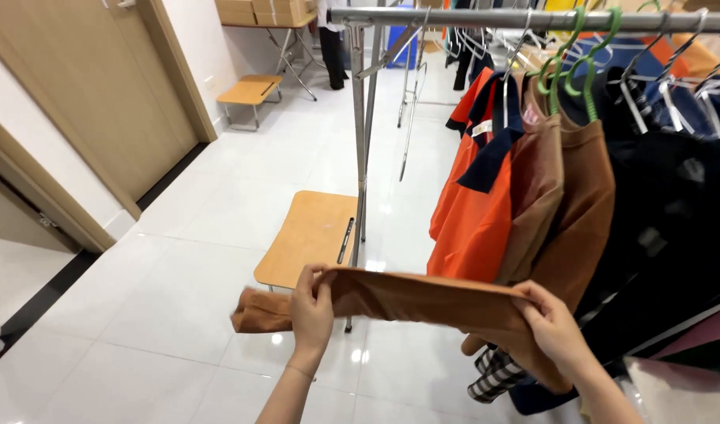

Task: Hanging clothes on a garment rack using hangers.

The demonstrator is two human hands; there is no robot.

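Our left hand [311,308] and right hand [554,326] each pinch the brown garment [422,298], stretched left to right between them, near the clothes rack [532,20] on the right.

Standing on white floor tiles [179,298]: steel clothes rail [532,17]. Hanging from rail: orange polo shirt with navy collar [473,212], brown tops [572,220] on green hangers [583,71], dark garments [674,212]. Sitting beside rail post: low wooden folding table [309,235]. Sitting farther back: second small table [250,90], cardboard boxes [266,11]. Lining left wall: wooden doors [85,102].
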